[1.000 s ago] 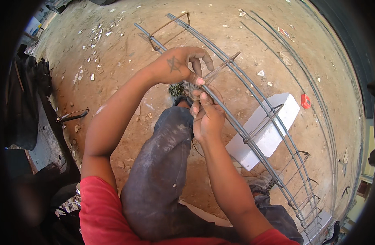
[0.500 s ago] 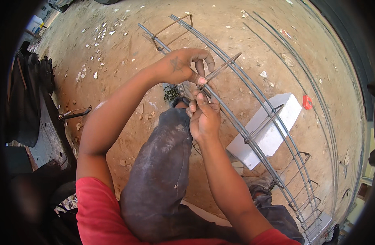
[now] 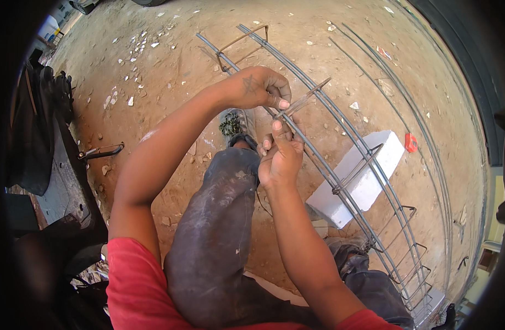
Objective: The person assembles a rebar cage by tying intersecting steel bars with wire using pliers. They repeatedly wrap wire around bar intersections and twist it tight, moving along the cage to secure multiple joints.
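Observation:
A long rebar cage [image 3: 348, 122] of grey steel bars with square stirrups runs from the far middle to the near right. My left hand [image 3: 260, 88] reaches over the left-hand bars, its fingers curled and its thumb pressed on a brownish stirrup [image 3: 312, 92] where it meets the bar. Just below that joint my right hand [image 3: 282, 159] is turned palm up, thumb raised toward the bar and fingers curled under it. Whatever lies between the right fingers is too small and hidden to name.
Under the cage sits a white block [image 3: 357, 179]. A red tape measure [image 3: 410, 143] lies on the dirt beside loose long rods [image 3: 398, 82]. My bent leg [image 3: 214, 220] is close below my hands. Dark gear with a metal plate [image 3: 62, 192] stands at the left.
My left hand has tipped slightly, with its fingers curled closer to the stirrup. My right hand stays below the joint. The whole view has shifted a little.

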Available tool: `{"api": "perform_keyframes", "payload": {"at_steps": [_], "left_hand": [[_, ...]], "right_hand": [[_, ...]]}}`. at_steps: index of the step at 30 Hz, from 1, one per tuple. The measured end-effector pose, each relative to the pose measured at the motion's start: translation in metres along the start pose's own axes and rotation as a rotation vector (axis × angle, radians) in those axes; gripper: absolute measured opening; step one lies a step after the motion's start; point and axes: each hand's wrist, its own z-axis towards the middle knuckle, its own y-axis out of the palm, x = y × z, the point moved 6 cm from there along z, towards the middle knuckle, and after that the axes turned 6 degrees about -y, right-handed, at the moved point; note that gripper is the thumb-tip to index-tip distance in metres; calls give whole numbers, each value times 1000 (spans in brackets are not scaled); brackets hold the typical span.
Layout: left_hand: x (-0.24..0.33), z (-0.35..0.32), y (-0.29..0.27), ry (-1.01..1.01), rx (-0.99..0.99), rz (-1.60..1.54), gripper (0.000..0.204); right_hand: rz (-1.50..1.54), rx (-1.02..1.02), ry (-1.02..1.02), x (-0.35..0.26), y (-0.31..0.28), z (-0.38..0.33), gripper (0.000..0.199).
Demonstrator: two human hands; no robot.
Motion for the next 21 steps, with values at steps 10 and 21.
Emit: {"api": "perform_keyframes", "payload": {"at_steps": [10, 21], "left_hand": [[14, -8, -3, -92, 33, 235, 37], [8, -7, -1, -72, 144, 164, 40]], "right_hand": [[55, 29, 51, 10, -7, -2, 31], [1, 33, 46, 9, -7, 3, 39]]}}
